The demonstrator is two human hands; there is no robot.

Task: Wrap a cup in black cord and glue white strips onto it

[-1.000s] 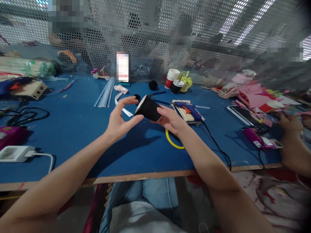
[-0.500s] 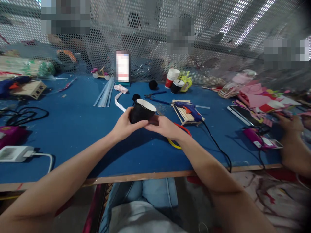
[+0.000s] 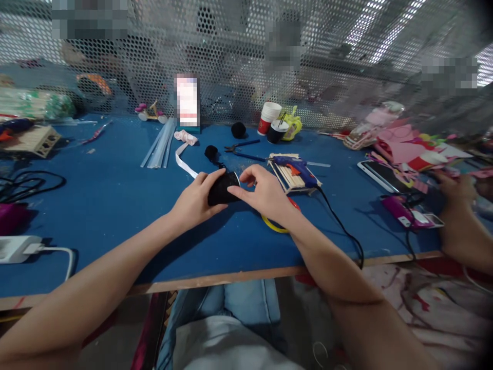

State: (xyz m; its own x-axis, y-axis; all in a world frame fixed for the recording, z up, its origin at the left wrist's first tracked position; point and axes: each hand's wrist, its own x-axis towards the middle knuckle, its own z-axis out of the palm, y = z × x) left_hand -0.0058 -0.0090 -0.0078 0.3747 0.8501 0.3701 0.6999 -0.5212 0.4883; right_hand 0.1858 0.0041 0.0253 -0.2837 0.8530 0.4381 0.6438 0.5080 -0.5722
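Observation:
A black paper cup (image 3: 222,191) lies tipped on its side just above the table, its white-rimmed mouth facing right. My left hand (image 3: 194,201) is wrapped round its base end. At the mouth, my right hand (image 3: 265,192) has its thumb against the cup's side and its bent fingers apart from the thumb, near the rim. Just behind the cup is a black fuzzy ball (image 3: 211,153) with black strands trailing toward it. A white ribbon (image 3: 185,163) runs up to the left of the cup. Pliers with blue handles (image 3: 246,149) lie beyond.
A blue glue gun (image 3: 300,172) rests on a wooden-stick frame (image 3: 287,181) to the right. Clear glue sticks (image 3: 158,146), a phone (image 3: 187,100), stacked paper cups (image 3: 269,115) and another black ball (image 3: 238,130) stand farther back. Another person's hand (image 3: 456,190) is at right.
The cup has turned from upright to lying sideways, with its mouth to the right. My right hand has shifted from under the cup to its rim. The view has shifted slightly.

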